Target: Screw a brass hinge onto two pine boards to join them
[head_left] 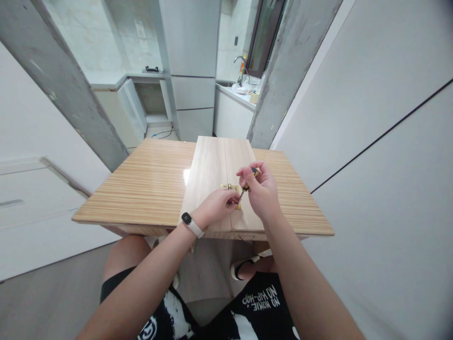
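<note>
Head view | screwdriver (245,188): black, yellow | hinge (235,188): golden, partly covered

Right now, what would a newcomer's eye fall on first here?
Most likely the black-and-yellow screwdriver in the right hand, slanting down toward a brass-coloured hinge that spans two pale boards on the striped wooden table. Next might come the left hand, its fingers close by the hinge, and the dark-faced watch on the left wrist.
</note>
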Demonstrator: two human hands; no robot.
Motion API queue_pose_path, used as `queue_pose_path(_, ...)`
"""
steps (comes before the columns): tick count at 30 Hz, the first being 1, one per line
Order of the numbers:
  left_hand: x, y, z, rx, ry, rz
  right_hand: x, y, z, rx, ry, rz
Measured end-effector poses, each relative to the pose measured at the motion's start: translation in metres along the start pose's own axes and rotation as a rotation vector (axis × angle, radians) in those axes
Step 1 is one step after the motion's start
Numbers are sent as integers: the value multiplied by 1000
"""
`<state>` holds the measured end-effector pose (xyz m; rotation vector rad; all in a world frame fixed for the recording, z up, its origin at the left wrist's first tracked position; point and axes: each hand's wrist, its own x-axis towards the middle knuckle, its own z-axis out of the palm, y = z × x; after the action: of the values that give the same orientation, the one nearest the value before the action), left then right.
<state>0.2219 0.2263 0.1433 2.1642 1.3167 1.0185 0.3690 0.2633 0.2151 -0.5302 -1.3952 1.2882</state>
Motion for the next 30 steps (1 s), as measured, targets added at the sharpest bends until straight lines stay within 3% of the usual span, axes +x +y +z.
queue_pose_path(14, 1, 5, -2, 9, -2, -43, -2, 0, -1, -55, -2, 7)
queue_pose_path(24, 3, 3, -2, -4, -13, -27, -3, -4, 2, -53, -112, 79)
queue_pose_path(30, 1, 2, -5, -115, -24, -36, 1, 3, -2, -88, -40, 72)
